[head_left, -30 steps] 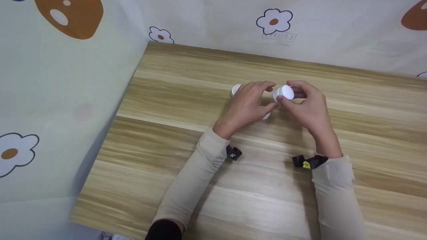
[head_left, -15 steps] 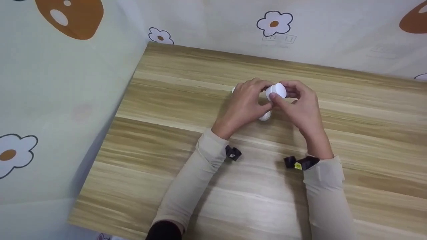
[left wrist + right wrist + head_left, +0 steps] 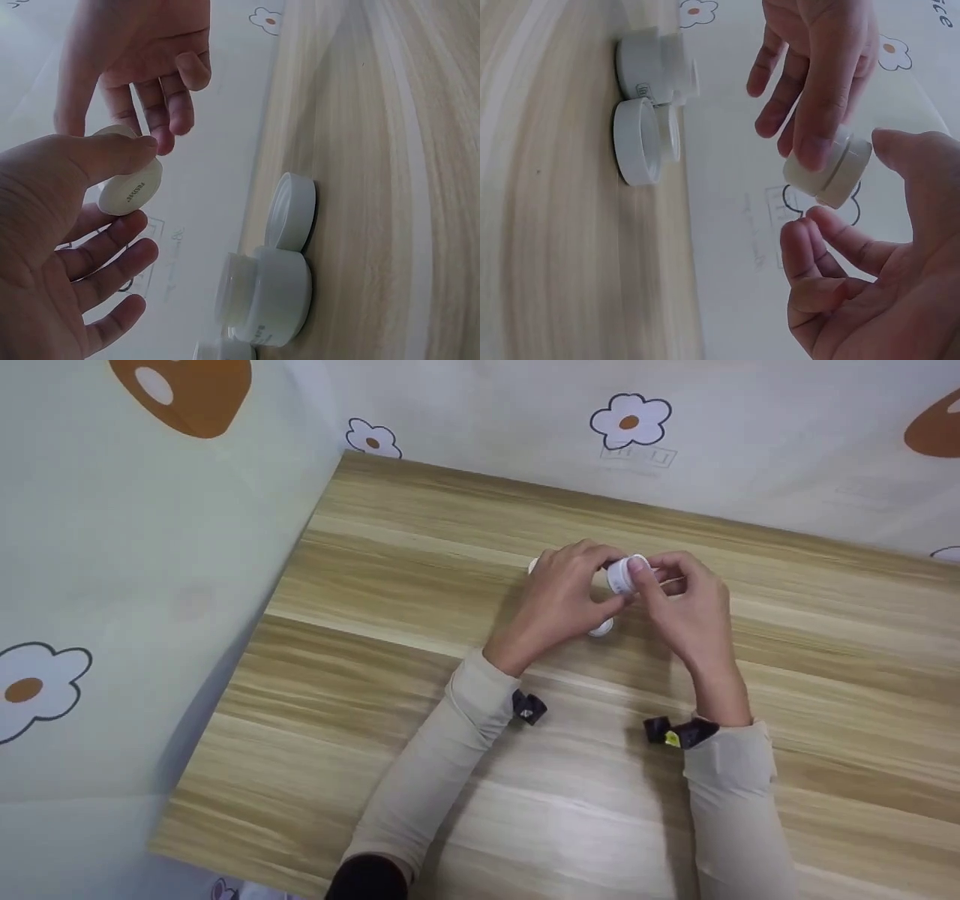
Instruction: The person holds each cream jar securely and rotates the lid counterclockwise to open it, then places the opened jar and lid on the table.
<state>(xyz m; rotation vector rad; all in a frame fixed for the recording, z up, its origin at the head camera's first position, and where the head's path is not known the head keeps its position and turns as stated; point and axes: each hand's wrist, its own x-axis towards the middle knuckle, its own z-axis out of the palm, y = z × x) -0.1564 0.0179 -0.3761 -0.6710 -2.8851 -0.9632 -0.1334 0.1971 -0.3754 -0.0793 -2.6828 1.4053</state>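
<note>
Nearest the bench's front edge, two beige sleeves come in from the bottom of the head view, their upper parts cut off by the frame. A dark strap with a small camera sits at each wrist.

Further in, about the middle of the bench, the left hand and the right hand meet above the surface around a small white jar. In the left wrist view the left hand's thumb presses on the jar's side while its other fingers lie loosely spread beneath, so the left hand pinches the jar. In the right wrist view the right hand's thumb and curled fingers sit at the other end of the same jar; whether they actually clamp it or only touch it is hard to tell. The jar is held clear of the bench, tilted, with small grey lettering too blurred to read.

Beyond and beneath the hands, on the bench, stand an open white jar and, just beside it, a loose white lid on its edge. From the head view both are mostly hidden by the left hand. Another white piece is cut off at the bottom edge of the left wrist view.

Behind the bench's far edge hangs a pale cloth printed with flowers.
</note>
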